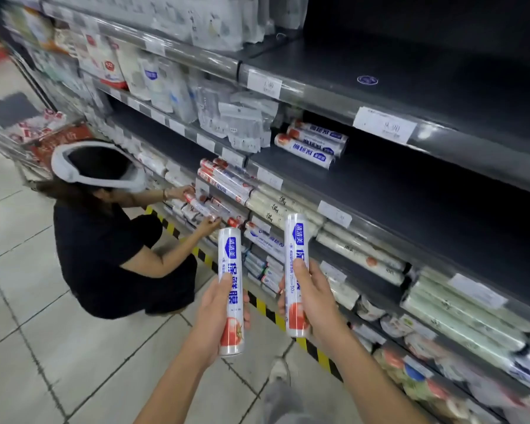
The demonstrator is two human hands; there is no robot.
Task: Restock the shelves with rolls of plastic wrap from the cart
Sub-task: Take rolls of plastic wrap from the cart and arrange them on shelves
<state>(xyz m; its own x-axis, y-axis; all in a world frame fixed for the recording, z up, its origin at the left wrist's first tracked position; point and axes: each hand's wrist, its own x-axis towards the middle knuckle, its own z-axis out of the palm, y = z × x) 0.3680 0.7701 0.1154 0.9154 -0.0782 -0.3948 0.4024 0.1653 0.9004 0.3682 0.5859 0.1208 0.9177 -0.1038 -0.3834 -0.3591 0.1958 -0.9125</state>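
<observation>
My left hand (216, 307) grips a white roll of plastic wrap (230, 264) with blue lettering and a red tomato picture, held upright in front of me. My right hand (312, 298) grips a second, matching roll (297, 240), also upright, close to the shelf front. On the dark shelf (410, 185) up and to the right lie three rolls of the same kind (311, 142) at its left end. The cart (28, 139) stands far left, partly hidden behind a crouching person.
A person in black (110, 240) crouches at the left, handling red-and-white rolls (224, 179) on the lower shelves. Pale rolls and packets fill the lower shelves on the right. A yellow-black stripe (269, 310) marks the shelf base. The tiled floor lies below.
</observation>
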